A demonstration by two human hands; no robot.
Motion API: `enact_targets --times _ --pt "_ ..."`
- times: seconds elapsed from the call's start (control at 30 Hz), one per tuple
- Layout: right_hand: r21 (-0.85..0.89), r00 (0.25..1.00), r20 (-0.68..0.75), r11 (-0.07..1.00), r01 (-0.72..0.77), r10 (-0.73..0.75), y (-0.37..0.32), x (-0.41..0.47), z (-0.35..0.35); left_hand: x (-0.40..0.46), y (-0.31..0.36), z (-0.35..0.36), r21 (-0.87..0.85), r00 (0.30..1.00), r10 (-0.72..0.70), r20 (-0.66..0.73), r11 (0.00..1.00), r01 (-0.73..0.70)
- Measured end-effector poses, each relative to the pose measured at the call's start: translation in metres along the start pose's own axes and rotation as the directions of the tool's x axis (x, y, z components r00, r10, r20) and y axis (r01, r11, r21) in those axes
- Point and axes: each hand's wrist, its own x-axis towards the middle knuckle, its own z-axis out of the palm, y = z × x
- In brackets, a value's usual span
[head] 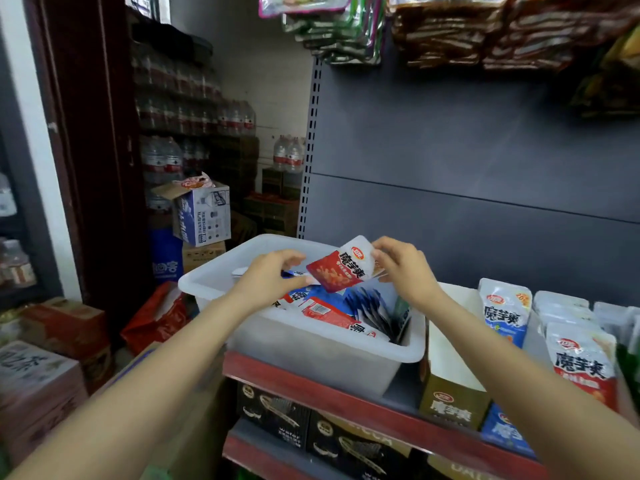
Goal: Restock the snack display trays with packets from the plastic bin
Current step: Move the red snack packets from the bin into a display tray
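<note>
Red-edged shelf (311, 386) before grey backboard (467, 140)

Red-and-white packet (341, 268) (black lettering); translucent white bin (221, 271); red-edged shelf (311, 386); grey back panel (467, 150).

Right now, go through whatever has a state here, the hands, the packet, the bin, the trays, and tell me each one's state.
Left hand: pinches the red packet's lower left edge.
Right hand: pinches its upper right end.
Red packet: held above the bin, tilted.
Plastic bin: on the shelf, partly full of packets.
Brown display tray: right of the bin, looks empty.
Blue packets: standing upright.
Red-bottomed packets: standing upright.
</note>
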Motion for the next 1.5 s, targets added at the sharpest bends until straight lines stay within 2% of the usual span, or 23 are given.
enact_targets --times 0.07,0.17,0.3,0.43,0.53,0.6,0.7,0.83,0.97,1.07,1.2,1.33,1.43,1.5 --pt "0.164 0.999 -0.011 0.986 -0.035 0.037 -0.002 -0.003 -0.013 0.002 0.015 0.008 0.035 0.997 0.071 -0.018 0.997 -0.07" --pt "0.287 0.998 -0.024 0.956 -0.054 0.064 0.002 -0.01 -0.038 0.009 0.041 0.022 0.023 0.988 0.147 -0.037 0.989 -0.147" --pt "0.361 0.988 -0.117 0.931 -0.057 0.106 0.011 -0.027 -0.077 0.014 0.079 0.043 -0.174 0.979 0.196 -0.056 0.964 -0.203" --pt "0.41 0.961 -0.237 0.911 -0.035 0.143 0.019 -0.047 -0.123 0.014 0.13 0.069 -0.265 0.952 0.28 -0.122 0.915 -0.303" --pt "0.395 0.941 -0.305 0.919 -0.013 0.144 0.028 -0.062 -0.159 0.011 0.169 0.089 -0.33 0.933 0.34 -0.117 0.873 -0.359" --pt "0.348 0.924 -0.345 0.937 -0.034 0.162 0.036 -0.073 -0.18 0.01 0.191 0.106 -0.341 0.926 0.367 -0.089 0.862 -0.375" --pt "0.222 0.914 -0.361 0.969 -0.109 0.186 0.054 -0.087 -0.204 0.007 0.219 0.134 -0.376 0.925 0.378 0.025 0.861 -0.342" --pt "-0.029 0.926 -0.347 0.986 -0.166 0.146 0.07 -0.098 -0.226 0.004 0.245 0.163 -0.376 0.916 0.393 0.085 0.864 -0.336" --pt "-0.3 0.972 -0.215 0.941 -0.154 0.091 0.075 -0.1 -0.235 -0.001 0.261 0.177 -0.383 0.918 0.387 0.087 0.864 -0.328" --pt "-0.407 0.984 -0.097 0.896 -0.176 0.149 0.083 -0.1 -0.229 0.0 0.266 0.182 -0.343 0.926 0.369 0.077 0.882 -0.323" --pt "-0.522 0.972 0.029 0.833 -0.184 0.233 0.087 -0.101 -0.221 0.002 0.262 0.187 -0.248 0.939 0.338 0.062 0.917 -0.314" --pt "-0.704 0.931 0.159 0.699 -0.127 0.329 0.091 -0.1 -0.213 -0.001 0.259 0.195 -0.061 0.922 0.365 0.13 0.931 -0.36" --pt "-0.731 0.896 0.209 0.671 -0.123 0.391 0.092 -0.1 -0.206 -0.001 0.255 0.195 0.01 0.915 0.38 0.136 0.923 -0.385" --pt "-0.69 0.916 0.203 0.714 -0.116 0.345 0.089 -0.101 -0.202 0.0 0.251 0.188 0.003 0.919 0.382 0.1 0.923 -0.384"
